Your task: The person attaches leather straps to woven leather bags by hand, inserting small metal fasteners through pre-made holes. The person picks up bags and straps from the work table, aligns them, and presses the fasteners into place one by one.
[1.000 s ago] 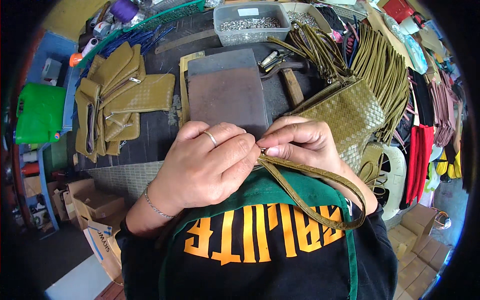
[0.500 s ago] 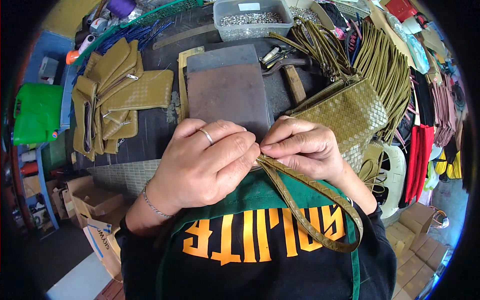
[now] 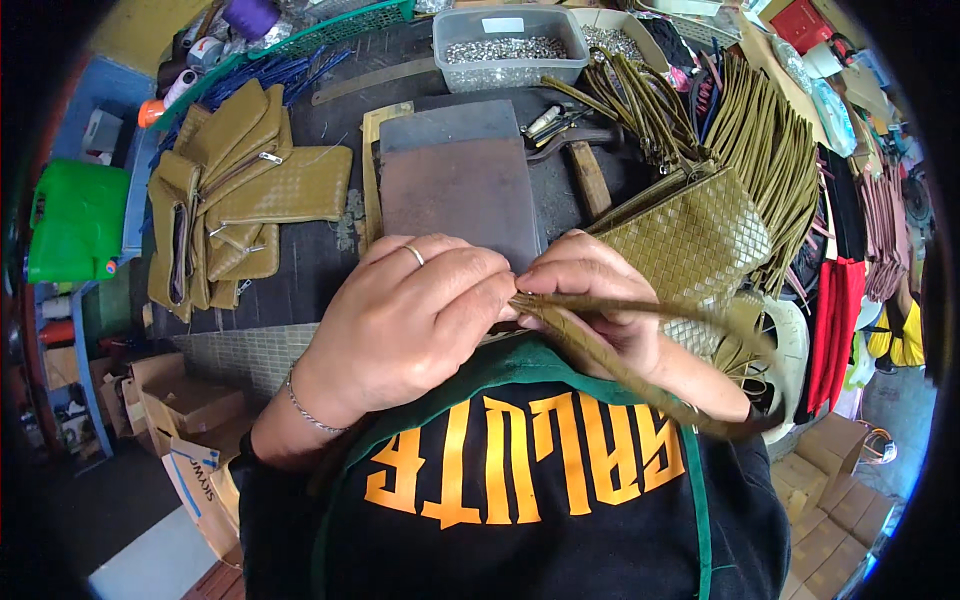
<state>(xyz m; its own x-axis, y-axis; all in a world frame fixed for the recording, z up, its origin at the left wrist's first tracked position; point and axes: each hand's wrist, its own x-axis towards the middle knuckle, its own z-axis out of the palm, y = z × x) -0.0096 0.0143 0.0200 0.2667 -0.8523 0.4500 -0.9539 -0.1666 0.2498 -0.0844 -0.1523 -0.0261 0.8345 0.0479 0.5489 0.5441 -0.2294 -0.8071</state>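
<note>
Olive leather everywhere — and the strap (image 3: 620, 365) is what both hands are busy with, held close to the chest above the near edge of the surface (image 3: 310, 260). The left hand (image 3: 405, 320), ring on one finger and a bracelet at the wrist, has its fingers pressed together on the strap's end; the right hand (image 3: 590, 295) pinches the same end from the other side, fingertips almost meeting the left's. From that pinch the strap runs out to the right in a long loop, hanging free over the dark shirt, likely so that only the end being handled stays taut.

Just beyond the right hand lies a woven pouch (image 3: 690, 245), touching or nearly touching the knuckles. Behind the hands sits a flat brown slab (image 3: 455, 195), with a hammer (image 3: 585, 170) beside it on the right. Farther off stands a clear tub of metal studs (image 3: 510, 45). More straps (image 3: 760, 150) fan out at far right, and a stack of finished pouches (image 3: 240, 190) rests on the left — sorted, it seems, by stage.
</note>
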